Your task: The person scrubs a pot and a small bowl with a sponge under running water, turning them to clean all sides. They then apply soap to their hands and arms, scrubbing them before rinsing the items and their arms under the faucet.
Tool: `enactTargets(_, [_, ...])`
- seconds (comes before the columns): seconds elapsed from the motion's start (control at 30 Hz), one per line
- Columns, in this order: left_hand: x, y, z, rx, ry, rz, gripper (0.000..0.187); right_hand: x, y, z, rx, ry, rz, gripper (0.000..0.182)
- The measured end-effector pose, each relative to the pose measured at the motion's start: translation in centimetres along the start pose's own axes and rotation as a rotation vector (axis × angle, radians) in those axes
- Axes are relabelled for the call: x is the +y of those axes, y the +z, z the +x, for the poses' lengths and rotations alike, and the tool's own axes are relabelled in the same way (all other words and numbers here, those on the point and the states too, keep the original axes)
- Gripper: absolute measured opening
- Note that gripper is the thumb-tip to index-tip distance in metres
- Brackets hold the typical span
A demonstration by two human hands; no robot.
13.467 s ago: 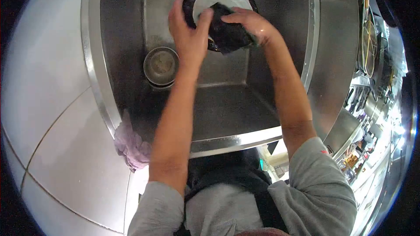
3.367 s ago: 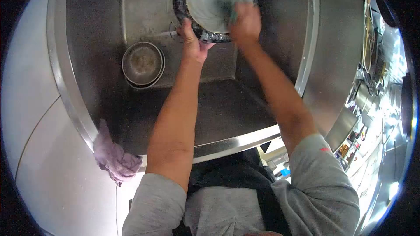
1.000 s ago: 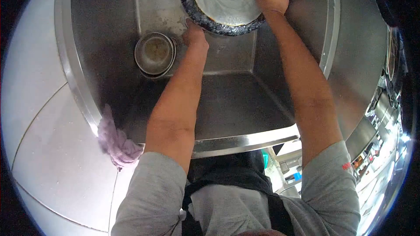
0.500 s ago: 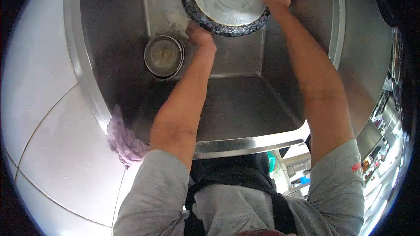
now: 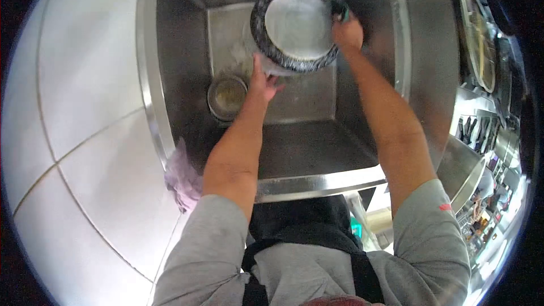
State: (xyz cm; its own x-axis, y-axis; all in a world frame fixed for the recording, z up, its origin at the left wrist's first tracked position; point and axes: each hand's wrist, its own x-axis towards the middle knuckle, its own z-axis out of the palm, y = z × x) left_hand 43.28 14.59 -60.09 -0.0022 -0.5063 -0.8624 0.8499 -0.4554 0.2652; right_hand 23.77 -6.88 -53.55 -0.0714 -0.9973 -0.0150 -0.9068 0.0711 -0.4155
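Observation:
A round pan [image 5: 298, 25] with a pale, wet-looking middle and a dark, blackened rim sits in the steel sink [image 5: 306, 105], its round face towards me. My left hand [image 5: 263, 84] is at its near left edge, fingers spread, one finger reaching up against the side. At the pan's right edge, my right hand [image 5: 348, 33] is closed round a dark green scouring pad [image 5: 340, 10], partly hidden and blurred. Left of my left wrist, a small round metal bowl [image 5: 228, 97] rests on the sink floor.
A purple cloth [image 5: 183, 178] hangs over the sink's near left corner. White tiles [image 5: 96, 136] lie to the left. The steel rim [image 5: 323, 183] runs along the front. Knives [image 5: 475, 130] and other kitchen gear appear at far right.
The view has shifted, so the sink sits lower in it. My left hand's fingers have spread at the pan's edge. My right hand has shifted slightly along the pan's right side.

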Motion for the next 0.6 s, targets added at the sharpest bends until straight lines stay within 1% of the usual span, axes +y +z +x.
enactTargets(0.07, [0.8, 0.7, 1.3, 0.018, 0.05, -0.009, 0.106, 0.3, -0.7, 0.4, -0.006, -0.028, 0.06, 0.038])
enactTargets(0.1, [1.2, 0.6, 1.1, -0.076, 0.07, -0.03, 0.108, -0.5, -1.2, 1.3, 0.008, -0.044, 0.056, 0.038])
enactTargets(0.13, [1.2, 0.5, 1.3, -0.071, 0.056, -0.039, 0.108, -0.3, -1.5, 0.8, 0.036, -0.062, 0.053, 0.035])
enactTargets(0.2, [1.5, 1.1, 0.3, -0.292, 0.27, -0.149, 0.094, 0.5, -3.4, -2.2, 0.047, -0.047, 0.032, 0.032])
enactTargets(0.23, [3.0, 3.3, -2.0, -0.228, 0.279, -0.191, 0.089, -0.7, -5.3, -2.6, 0.133, -0.148, 0.08, 0.029])
enactTargets(0.27, [4.6, 5.1, -3.4, -0.26, 0.296, -0.192, 0.089, -2.8, -7.7, -2.7, 0.231, -0.261, 0.13, 0.026])
enactTargets(0.3, [5.6, 6.6, -4.9, -0.144, 0.336, -0.135, 0.086, -4.8, -10.5, -3.4, 0.285, -0.248, 0.192, 0.023])
enactTargets(0.33, [6.3, 8.4, -6.6, -0.034, 0.369, -0.079, 0.084, -6.5, -13.3, -3.8, 0.399, -0.291, 0.209, 0.026])
enactTargets(0.37, [7.1, 10.0, -9.5, 0.018, 0.404, 0.024, 0.075, -7.8, -15.7, -3.5, 0.484, -0.339, 0.306, 0.026])
enactTargets(0.4, [7.0, 10.8, -10.3, -0.024, 0.401, 0.021, 0.075, -8.9, -18.2, -3.0, 0.566, -0.39, 0.404, 0.026])
enactTargets(0.47, [6.5, 11.6, -11.3, 0.186, 0.563, 0.224, 0.064, -12.5, -25.0, -1.2, 0.647, -0.533, 0.405, 0.027])
enactTargets(0.5, [6.1, 11.1, -10.8, 0.172, 0.563, 0.225, 0.064, -13.6, -27.1, 0.6, 0.741, -0.594, 0.245, 0.025])
enactTargets(0.53, [5.5, 10.1, -9.6, 0.226, 0.605, 0.498, 0.06, -14.7, -28.9, 2.2, 0.688, -0.581, 0.089, 0.029])
enactTargets(0.57, [5.1, 9.5, -9.0, 0.284, 0.645, 0.771, 0.057, -14.9, -29.0, 5.5, 0.669, -0.526, -0.101, 0.037])
enactTargets(0.6, [4.9, 9.4, -9.5, 0.285, 0.652, 0.768, 0.057, -14.8, -28.5, 8.8, 0.597, -0.56, -0.25, 0.031])
